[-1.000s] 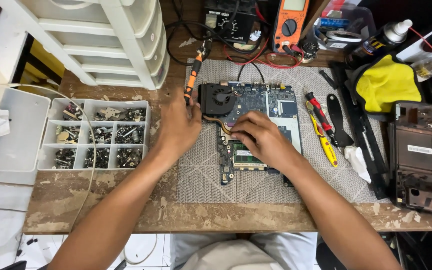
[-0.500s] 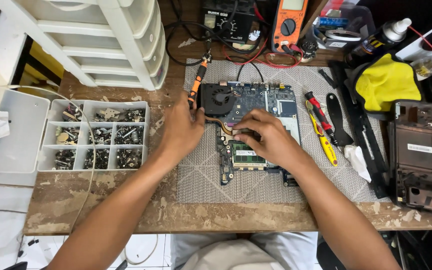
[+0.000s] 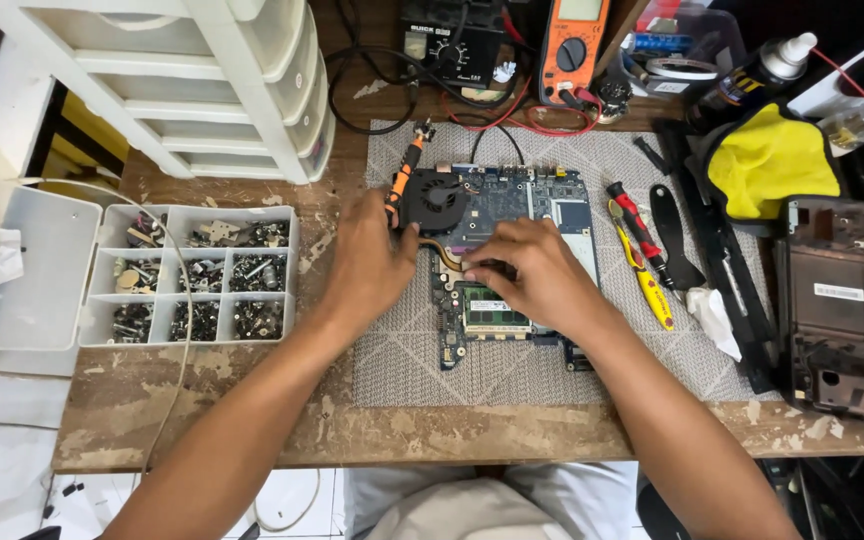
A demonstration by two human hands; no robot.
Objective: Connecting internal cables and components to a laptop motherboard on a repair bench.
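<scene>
A blue laptop motherboard (image 3: 542,205) lies on a grey mat (image 3: 512,360), with a black cooling fan (image 3: 435,200) at its upper left and a green memory module (image 3: 492,305) lower down. My left hand (image 3: 370,262) grips an orange-and-black screwdriver (image 3: 404,172) beside the fan, the tool pointing away from me. My right hand (image 3: 537,275) rests on the board's middle, fingers curled onto the copper heat pipe (image 3: 444,256); whether they pinch anything is hidden.
A white compartment box of screws (image 3: 197,275) sits left of the mat. Red and yellow hand tools (image 3: 640,250), a black pry tool and a laptop base shell (image 3: 842,310) lie right. A multimeter (image 3: 577,40), soldering station, white drawers and yellow cloth stand behind.
Both hands have shifted slightly toward the fan and heat pipe. The screwdriver in my left hand has moved a little right along the fan's edge. My right fingers have curled more tightly.
</scene>
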